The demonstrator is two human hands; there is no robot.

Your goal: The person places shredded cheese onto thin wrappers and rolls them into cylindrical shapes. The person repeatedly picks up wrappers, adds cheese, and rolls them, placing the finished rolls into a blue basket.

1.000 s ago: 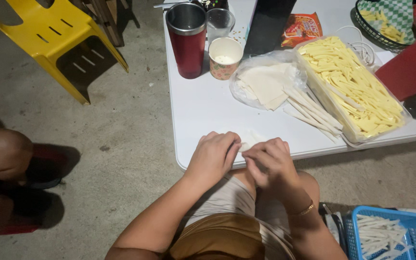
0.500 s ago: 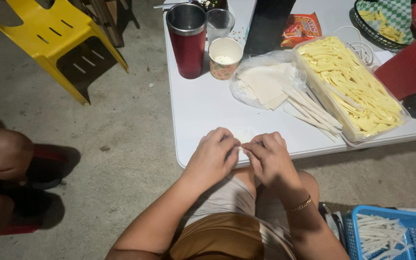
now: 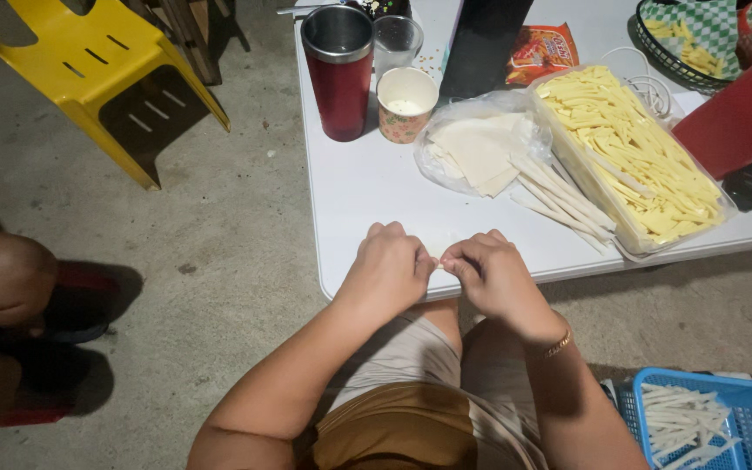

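2 hands [image 3: 389, 270] [image 3: 489, 274] on 1 wrapper [image 3: 438, 248]; 3 cups [image 3: 339, 70] [image 3: 396, 39] [image 3: 406, 103] behind.

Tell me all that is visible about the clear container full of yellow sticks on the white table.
The clear container is a long, shallow rectangular tub that looks like thin plastic. It lies open on the white table, set at an angle near the right front edge, heaped with pale yellow sticks. Rolled white sticks lie along its left side. Neither hand touches it.

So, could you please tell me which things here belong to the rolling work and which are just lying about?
In use: left hand, right hand, wrapper sheets, yellow strips tray, rolled sticks, blue basket.
Lying about: red tumbler, paper cup, snack packet, yellow stool.
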